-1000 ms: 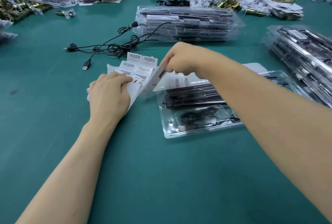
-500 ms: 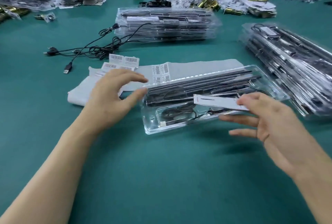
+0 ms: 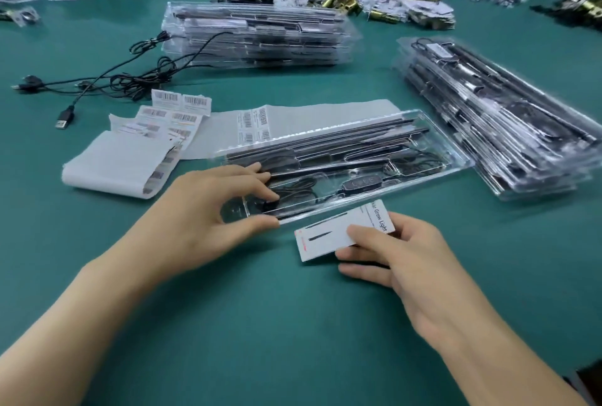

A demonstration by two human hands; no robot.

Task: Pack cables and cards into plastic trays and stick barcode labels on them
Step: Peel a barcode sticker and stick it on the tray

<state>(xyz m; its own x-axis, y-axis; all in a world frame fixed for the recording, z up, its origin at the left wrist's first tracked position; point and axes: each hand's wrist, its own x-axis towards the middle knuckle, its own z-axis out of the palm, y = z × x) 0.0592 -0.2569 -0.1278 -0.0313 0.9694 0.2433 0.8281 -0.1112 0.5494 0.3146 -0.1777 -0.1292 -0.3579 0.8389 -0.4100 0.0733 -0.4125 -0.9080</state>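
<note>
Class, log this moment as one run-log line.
left hand: grips clear tray | right hand: pinches white card, outside tray | label sheets: behind tray

The card [image 3: 325,239] pinched in the right hand [image 3: 404,262] is white with black lettering and a red mark; the tray [image 3: 459,162] gripped by the left hand [image 3: 208,210] is clear over black cables [image 3: 293,188]. Beyond that grip lie white label sheets [image 3: 180,102] striped with black barcodes, all on a teal-green table cover [image 3: 260,324].

Head-worn view — forward, downward, close
</note>
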